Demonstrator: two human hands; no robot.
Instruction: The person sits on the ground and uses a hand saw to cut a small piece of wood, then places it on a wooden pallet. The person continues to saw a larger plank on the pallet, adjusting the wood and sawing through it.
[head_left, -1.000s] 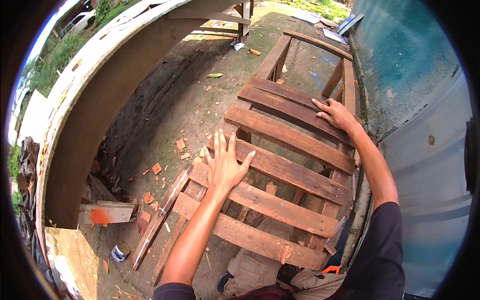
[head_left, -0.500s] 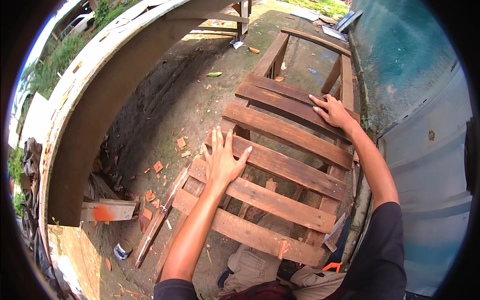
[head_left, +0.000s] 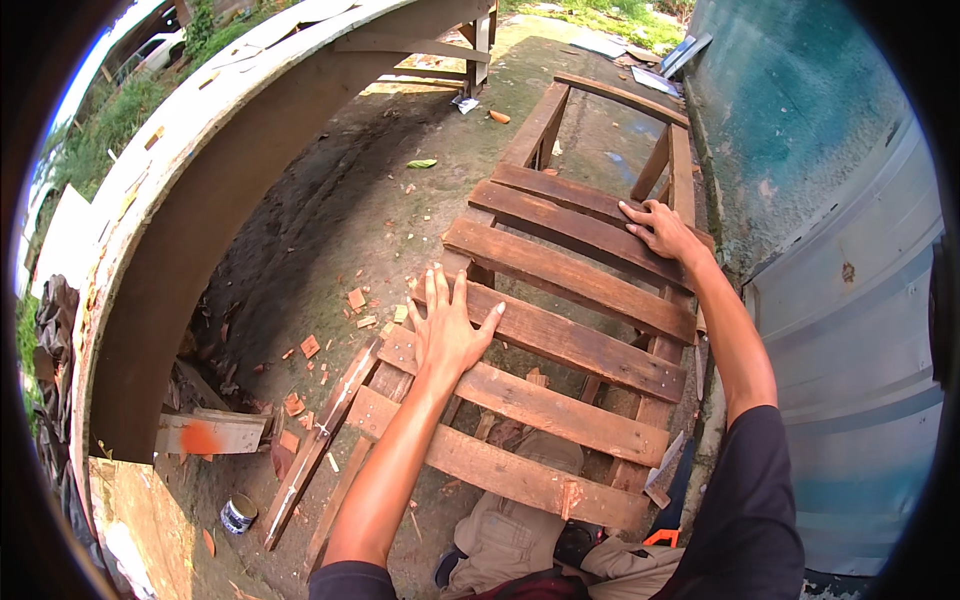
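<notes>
A brown wooden frame with several crosswise slats (head_left: 570, 267) stretches out in front of me, its far end an open rectangle of rails. My left hand (head_left: 450, 335) lies palm down with fingers spread over the left ends of the slats, fingertips on a darker slat (head_left: 580, 345). Farther off, my right hand (head_left: 663, 232) rests on the right part of the far dark slats (head_left: 560, 220); its fingers are a little bent and apart. Neither hand grips anything. Paler slats (head_left: 540, 482) lie closest to my body, above my legs.
A curved-looking raised board (head_left: 190, 230) borders the left. Loose wood strips (head_left: 320, 445), wood chips (head_left: 310, 346) and a small can (head_left: 238, 514) lie on the ground. A blue-green wall (head_left: 790, 130) and metal sheet (head_left: 850, 330) stand at right. Beside my leg, an orange-handled tool (head_left: 662, 537) shows.
My view has shifted slightly. Both hands stay on the slats in nearly the same places; the right hand's fingers have drawn slightly closer together.
</notes>
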